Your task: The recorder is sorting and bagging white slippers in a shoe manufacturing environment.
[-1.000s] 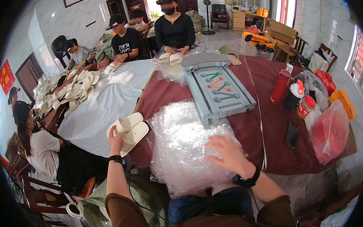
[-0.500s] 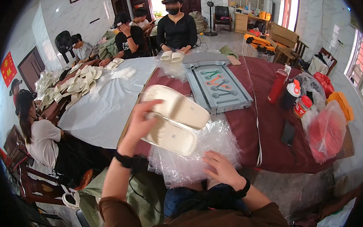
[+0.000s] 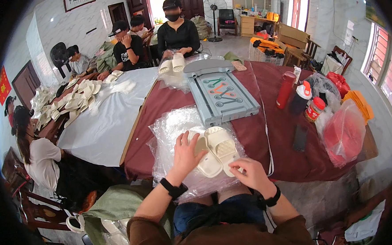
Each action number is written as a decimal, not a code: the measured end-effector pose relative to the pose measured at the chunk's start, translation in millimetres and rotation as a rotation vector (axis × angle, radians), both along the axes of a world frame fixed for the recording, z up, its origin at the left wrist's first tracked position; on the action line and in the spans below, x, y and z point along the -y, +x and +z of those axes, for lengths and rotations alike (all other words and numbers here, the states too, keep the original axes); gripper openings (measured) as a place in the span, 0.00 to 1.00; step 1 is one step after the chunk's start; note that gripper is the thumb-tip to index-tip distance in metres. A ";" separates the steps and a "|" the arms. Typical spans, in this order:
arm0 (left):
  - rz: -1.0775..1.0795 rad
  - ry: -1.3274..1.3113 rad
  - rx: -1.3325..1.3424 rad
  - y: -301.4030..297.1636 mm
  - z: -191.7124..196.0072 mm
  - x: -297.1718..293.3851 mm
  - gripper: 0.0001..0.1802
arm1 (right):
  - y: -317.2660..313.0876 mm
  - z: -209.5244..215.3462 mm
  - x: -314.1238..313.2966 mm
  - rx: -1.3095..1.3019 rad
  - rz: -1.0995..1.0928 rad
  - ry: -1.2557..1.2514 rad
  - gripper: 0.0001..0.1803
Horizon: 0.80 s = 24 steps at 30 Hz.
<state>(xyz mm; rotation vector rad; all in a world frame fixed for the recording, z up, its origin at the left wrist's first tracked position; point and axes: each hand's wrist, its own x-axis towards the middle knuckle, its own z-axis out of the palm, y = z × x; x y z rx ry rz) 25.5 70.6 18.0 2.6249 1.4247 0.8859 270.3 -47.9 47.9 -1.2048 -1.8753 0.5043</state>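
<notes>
A pair of cream slippers (image 3: 219, 141) lies soles down on a stack of clear plastic bags (image 3: 165, 128) at the table's near edge, their heels toward me. My left hand (image 3: 185, 157) is at the left slipper (image 3: 210, 167), fingers spread and thumb reaching over its side. My right hand (image 3: 253, 175) has its fingers bent and drawn together at the heel of the right slipper. Whether they pinch the heel or the bag film there cannot be made out. Beyond the slippers is a grey plastic folding board (image 3: 249, 107) with green, orange and grey linked shapes.
To the right on the maroon cloth (image 3: 280, 162) are a red flask (image 3: 285, 90), a dark bottle, a jar, a phone (image 3: 300, 138) and bagged red goods (image 3: 344, 137). Several people sit around; one across handles slippers (image 3: 172, 64). More slippers (image 3: 77, 100) are heaped at left.
The slippers came down from my raised left hand onto the bags and turned, heels toward me. My left hand let them go and spread beside them; the right hand moved to a heel.
</notes>
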 end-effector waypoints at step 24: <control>0.178 0.017 0.102 -43.6 -42.4 52.4 0.55 | -63.8 -65.5 -115.0 0.282 -0.235 0.005 0.28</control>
